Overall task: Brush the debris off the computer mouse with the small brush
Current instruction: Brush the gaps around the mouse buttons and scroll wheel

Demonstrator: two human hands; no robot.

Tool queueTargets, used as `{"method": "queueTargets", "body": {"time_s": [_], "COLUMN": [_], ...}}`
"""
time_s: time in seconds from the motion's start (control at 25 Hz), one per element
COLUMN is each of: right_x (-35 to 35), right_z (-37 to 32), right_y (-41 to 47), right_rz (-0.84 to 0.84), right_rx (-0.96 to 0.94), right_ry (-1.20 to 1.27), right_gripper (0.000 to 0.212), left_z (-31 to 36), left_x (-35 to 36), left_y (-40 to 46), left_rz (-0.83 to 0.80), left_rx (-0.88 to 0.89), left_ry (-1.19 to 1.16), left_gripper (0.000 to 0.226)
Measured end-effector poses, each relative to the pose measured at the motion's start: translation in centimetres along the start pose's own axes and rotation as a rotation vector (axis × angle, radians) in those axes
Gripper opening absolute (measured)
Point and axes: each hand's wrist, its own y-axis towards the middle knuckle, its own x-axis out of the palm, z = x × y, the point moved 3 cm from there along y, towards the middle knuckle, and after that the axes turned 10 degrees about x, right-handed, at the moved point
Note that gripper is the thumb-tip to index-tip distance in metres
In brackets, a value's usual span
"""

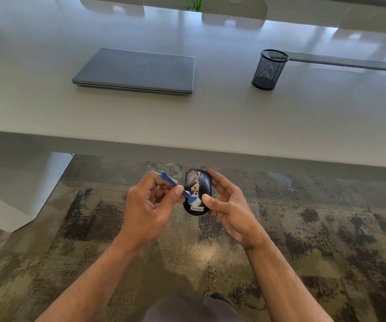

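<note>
On table [210,117], laptop [136,70], mesh cup [268,69]

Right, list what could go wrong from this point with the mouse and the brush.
1. The right hand holds the mouse in the air over the carpet, in front of the table edge; a hard stroke might knock it loose.
2. Tan debris still covers the mouse's middle; it will likely fall onto the carpet and the person's lap.
3. The left hand pinches the thin blue brush near its bristles, so it may twist or slip.

L hand [150,205] pinching brush [182,191], bristles on mouse [197,192], R hand [229,201] gripping mouse
</note>
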Motion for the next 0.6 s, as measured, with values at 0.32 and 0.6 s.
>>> {"method": "queueTargets", "body": {"time_s": [0.32,0.6], "right_x": [-0.4,0.0], "right_z": [0.0,0.2], "right_y": [0.1,0.2], "right_rz": [0.023,0.02], "right_rx": [0.01,0.002], "right_ry": [-0.002,-0.001], "right_gripper": [0.077,0.077], "left_z": [-0.8,0.0], "left_x": [-1.8,0.0], "left_y": [0.9,-0.4], "left_rz": [0.174,0.021], "left_rx": [-0.049,0.042], "left_ry": [0.106,-0.091], "left_gripper": [0.011,0.011]}}
